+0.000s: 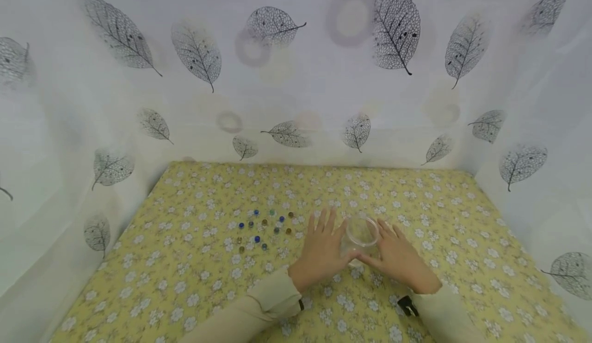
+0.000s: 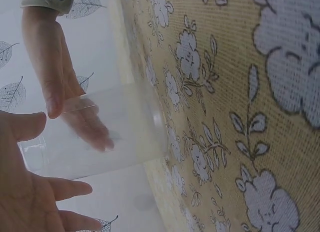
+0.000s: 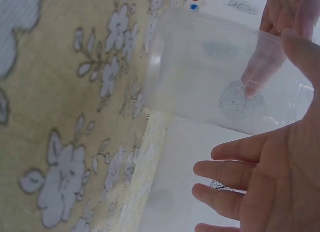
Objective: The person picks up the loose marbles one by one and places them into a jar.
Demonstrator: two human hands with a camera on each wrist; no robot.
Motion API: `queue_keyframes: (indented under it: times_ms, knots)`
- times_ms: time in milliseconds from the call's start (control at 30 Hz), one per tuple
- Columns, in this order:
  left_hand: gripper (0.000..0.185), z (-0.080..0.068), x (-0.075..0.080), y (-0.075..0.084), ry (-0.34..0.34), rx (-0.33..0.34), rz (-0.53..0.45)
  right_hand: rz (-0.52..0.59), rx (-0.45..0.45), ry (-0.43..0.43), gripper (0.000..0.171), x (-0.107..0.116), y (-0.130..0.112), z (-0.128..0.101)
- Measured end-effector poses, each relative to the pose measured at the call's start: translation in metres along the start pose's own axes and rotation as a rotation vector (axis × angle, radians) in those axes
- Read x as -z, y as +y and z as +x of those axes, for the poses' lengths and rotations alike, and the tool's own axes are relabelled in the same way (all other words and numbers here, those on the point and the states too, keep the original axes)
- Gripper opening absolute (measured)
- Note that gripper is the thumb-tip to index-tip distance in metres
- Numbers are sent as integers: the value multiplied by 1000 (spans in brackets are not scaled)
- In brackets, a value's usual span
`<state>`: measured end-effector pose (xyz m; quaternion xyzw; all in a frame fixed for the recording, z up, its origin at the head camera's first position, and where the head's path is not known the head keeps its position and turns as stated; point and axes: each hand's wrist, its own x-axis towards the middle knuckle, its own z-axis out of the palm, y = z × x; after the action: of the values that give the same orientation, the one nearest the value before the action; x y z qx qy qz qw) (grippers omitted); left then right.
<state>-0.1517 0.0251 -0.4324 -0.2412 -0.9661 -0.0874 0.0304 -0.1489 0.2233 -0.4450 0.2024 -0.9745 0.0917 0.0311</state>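
Head view: the yellow flowered tablecloth (image 1: 416, 204) fills the table, and a clear plastic cup (image 1: 362, 231) stands right of centre. Left hand (image 1: 322, 250) and right hand (image 1: 399, 258) flank it, fingers straight, thumbs touching its sides. Small coloured beads (image 1: 264, 228) lie just left.

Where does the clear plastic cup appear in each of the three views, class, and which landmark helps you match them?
Head view: the clear cup stands right of centre, between the left hand and right hand.
Left wrist view: the cup lies across the centre-left, base against the cloth.
Right wrist view: the cup fills the upper centre and right.
Shared landmark: the yellow flowered tablecloth under the cup.
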Motion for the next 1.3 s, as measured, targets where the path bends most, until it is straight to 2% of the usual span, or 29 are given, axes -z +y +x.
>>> queue_keyframes:
  times_ms: [300,633,867,933,1067,1200,1300]
  knots:
    - [75,-3,-1,-1,-21,1,-17,36,15,-7,88,4,-2,0]
    - [75,-1,-4,-4,-15,-2,-46,266,38,-18,88,-5,11,4]
    - [77,2,-5,-12,20,-87,-84,528,44,-45,88,0,15,6]
    - [77,2,-3,-15,24,-110,-73,567,45,-39,89,0,18,7]
    - [76,0,-1,-22,27,-153,-42,708,119,0,87,-3,26,11]
    - [71,-2,1,-34,53,-199,-93,861,166,-5,81,-5,32,14]
    - [64,-5,5,-46,105,-237,-141,903,149,-23,80,-6,33,15]
